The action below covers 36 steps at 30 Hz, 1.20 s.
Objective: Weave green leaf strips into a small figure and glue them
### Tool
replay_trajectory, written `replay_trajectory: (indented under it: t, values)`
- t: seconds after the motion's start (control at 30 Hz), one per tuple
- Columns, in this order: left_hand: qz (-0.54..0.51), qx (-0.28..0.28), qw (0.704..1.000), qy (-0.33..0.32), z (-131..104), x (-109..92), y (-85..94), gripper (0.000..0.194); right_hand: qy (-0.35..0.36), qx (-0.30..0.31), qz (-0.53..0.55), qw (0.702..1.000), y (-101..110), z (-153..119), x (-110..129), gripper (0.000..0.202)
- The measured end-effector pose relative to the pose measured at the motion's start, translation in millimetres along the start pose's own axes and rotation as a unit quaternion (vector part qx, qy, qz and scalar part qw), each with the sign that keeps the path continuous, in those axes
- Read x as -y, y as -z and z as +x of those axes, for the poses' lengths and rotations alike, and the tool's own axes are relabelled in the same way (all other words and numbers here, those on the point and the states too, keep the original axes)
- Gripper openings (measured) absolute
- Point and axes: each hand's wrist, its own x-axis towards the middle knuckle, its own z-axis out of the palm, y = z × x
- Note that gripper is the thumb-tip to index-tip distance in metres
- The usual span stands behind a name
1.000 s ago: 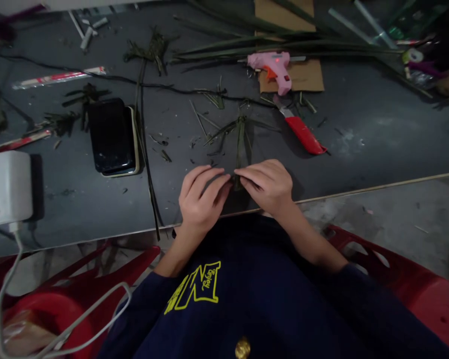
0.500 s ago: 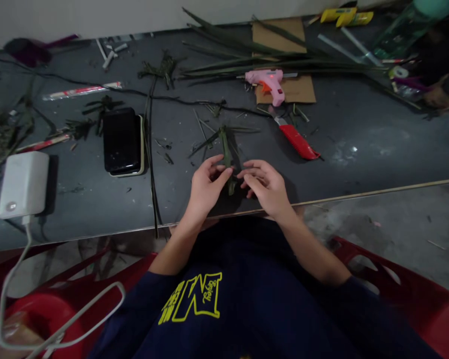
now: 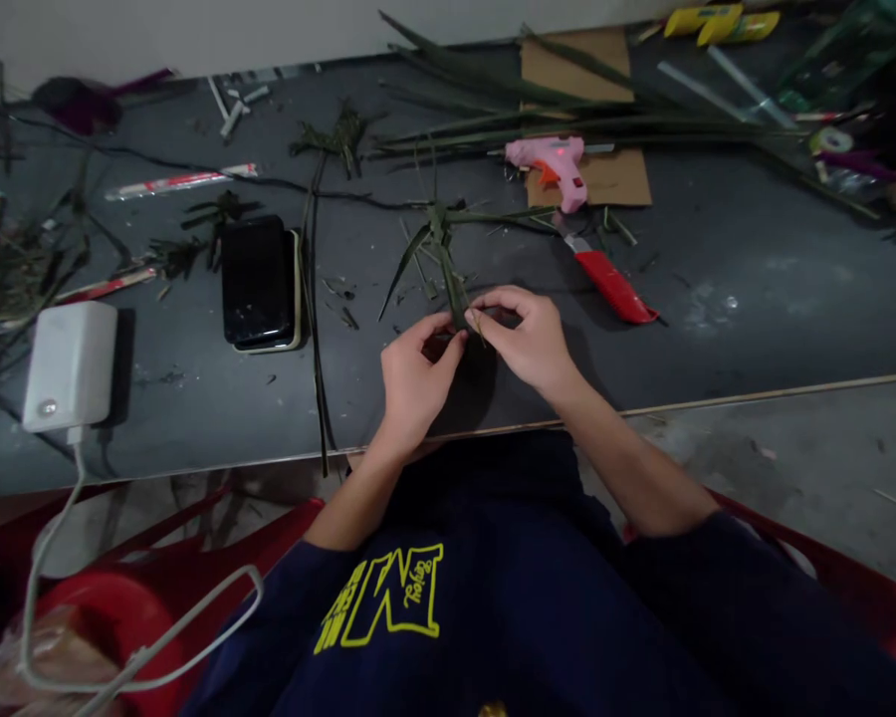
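A figure folded from green leaf strips [image 3: 448,261], with long thin strips spreading from its far end, hangs between my hands just over the grey table. My left hand [image 3: 416,373] pinches its near end between thumb and fingertips. Close against it, my right hand [image 3: 527,334] has thumb and forefinger closed on a thin strip at the figure's right side. The fingertips cover the near tip. Beyond the hands to the right lies a red-handled knife [image 3: 612,287], and behind it a pink glue gun [image 3: 557,164].
Two stacked phones [image 3: 258,281] and a white power bank [image 3: 71,363] with a cable lie left. Long leaves [image 3: 478,129] cross a cardboard piece [image 3: 619,179] at the back. Leaf scraps [image 3: 343,309] dot the grey table [image 3: 747,339]. Red chairs [image 3: 269,533] stand below its edge.
The leaf figure has shifted away from me, its long strips now spread out farther. My right hand has moved in from beside it and closed on a thin strip. The view has shifted slightly.
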Motion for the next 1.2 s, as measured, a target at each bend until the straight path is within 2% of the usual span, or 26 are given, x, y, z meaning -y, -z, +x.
replay_trajectory:
  t: [0.1,0.2,0.33,0.43,0.53,0.63,0.8,0.93,1.03,1.2]
  values:
    - [0.046,-0.012,0.998,-0.047,-4,0,1.6,0.016,0.026,-0.027,0.027,0.999,-4,-7,-5,0.013]
    - [-0.01,0.005,0.997,-0.074,-6,-1,2.0,0.014,0.005,-0.032,0.09,0.995,-6,-15,-9,0.017]
    - [-0.194,0.046,0.979,0.032,-3,1,2.5,0.013,-0.065,0.029,0.193,0.979,-2,-19,-10,0.036]
    - [-0.23,0.037,0.97,0.066,0,1,2.2,0.025,-0.072,0.035,0.2,0.977,0,-19,-7,0.048]
    - [-0.208,0.023,0.976,0.059,0,-1,1.2,0.031,-0.046,0.02,0.167,0.985,-1,-21,-3,0.05]
    - [-0.157,0.018,0.987,0.043,-3,-4,0.7,0.023,-0.02,0.005,0.124,0.992,-3,-24,-1,0.047]
    - [-0.056,0.01,0.998,0.024,-5,-3,2.9,0.015,0.012,0.006,0.064,0.998,-1,-24,2,0.026]
    - [-0.02,0.047,0.998,0.021,-1,0,4.5,0.016,-0.004,0.06,0.041,0.997,4,-22,4,0.01]
    - [0.006,0.057,0.998,0.013,1,-2,3.9,0.014,-0.014,0.092,0.025,0.995,6,-22,6,0.01]
    - [0.039,0.04,0.998,0.006,0,-8,0.8,0.016,-0.013,0.048,0.008,0.999,0,-26,6,0.013]
